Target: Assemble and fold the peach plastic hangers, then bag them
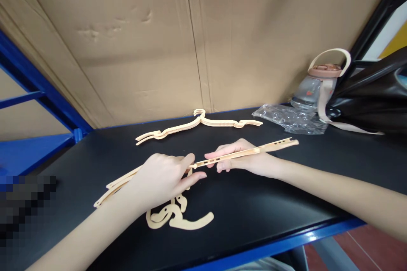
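My right hand (240,157) grips a long beige plastic hanger arm (235,155) with small slots, its far end pointing right. At the arm's left end, my left hand (167,176) has its thumb and index finger closed around a beige hanger part, mostly hidden by the fingers. Below the left hand, several loose curved pieces (192,223), some hook-shaped, lie on the black tabletop. Long hanger arms (110,194) lie partly under the left wrist. Farther back rests a pair of assembled beige hangers (184,126), stacked together with hooks toward the cardboard.
A cardboard sheet (133,46) stands behind the black table (254,203). Back right are a crumpled clear plastic bag (292,117), a strapped water bottle (314,89) and a black bag (375,89). Blue metal framing (41,80) rises at the left.
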`<state>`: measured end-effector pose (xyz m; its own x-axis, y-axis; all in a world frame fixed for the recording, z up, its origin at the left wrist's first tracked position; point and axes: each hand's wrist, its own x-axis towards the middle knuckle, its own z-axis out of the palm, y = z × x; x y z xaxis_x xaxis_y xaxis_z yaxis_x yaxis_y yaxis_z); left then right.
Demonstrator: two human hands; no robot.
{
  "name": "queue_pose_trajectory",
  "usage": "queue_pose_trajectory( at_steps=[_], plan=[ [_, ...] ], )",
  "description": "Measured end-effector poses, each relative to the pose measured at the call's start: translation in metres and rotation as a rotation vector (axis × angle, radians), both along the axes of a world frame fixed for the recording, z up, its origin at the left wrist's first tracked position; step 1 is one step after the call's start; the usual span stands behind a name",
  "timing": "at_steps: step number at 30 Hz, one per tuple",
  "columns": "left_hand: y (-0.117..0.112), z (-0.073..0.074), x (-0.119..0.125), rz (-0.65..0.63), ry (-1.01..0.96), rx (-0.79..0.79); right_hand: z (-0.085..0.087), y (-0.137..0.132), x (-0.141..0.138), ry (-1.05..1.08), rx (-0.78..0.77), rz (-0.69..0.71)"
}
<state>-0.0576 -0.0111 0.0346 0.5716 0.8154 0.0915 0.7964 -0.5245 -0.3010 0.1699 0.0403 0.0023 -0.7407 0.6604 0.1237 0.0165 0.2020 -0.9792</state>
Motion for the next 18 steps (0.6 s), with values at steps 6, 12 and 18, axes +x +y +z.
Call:
queue_pose_trajectory(
  at_steps=[6,12,18],
  plan=[
    [-0.005,0.004,0.000,-0.134,-0.050,-0.139,0.003,0.003,0.004,-0.076,0.006,0.110],
    [-0.011,0.010,0.005,-0.149,-0.116,-0.257,0.004,0.005,0.007,-0.090,-0.015,0.217],
    [-0.015,0.011,0.005,-0.143,-0.162,-0.340,0.008,0.005,0.008,-0.081,-0.018,0.226]
  ],
)
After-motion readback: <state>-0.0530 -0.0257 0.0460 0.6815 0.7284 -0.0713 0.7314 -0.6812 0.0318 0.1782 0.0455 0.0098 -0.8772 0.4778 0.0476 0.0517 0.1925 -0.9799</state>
